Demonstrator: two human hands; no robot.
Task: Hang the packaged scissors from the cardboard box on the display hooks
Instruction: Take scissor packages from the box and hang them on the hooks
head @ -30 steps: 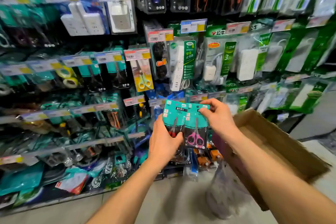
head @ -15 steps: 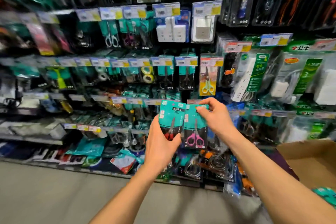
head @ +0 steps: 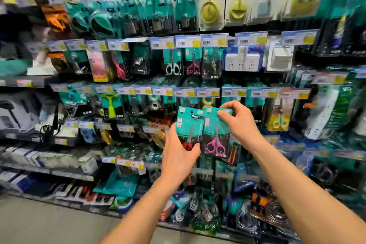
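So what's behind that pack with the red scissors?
The pink scissors pack, pinched by the right hand, is tucked partly behind it. The left hand grips the red scissors pack; anything further behind is covered.

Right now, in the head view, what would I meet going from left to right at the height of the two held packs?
From the left: green peeler → red-handled scissors pack → pink-handled scissors pack → yellow-handled scissors pack → white power strip. The left hand and right hand overlap the held packs, so I leave them out.
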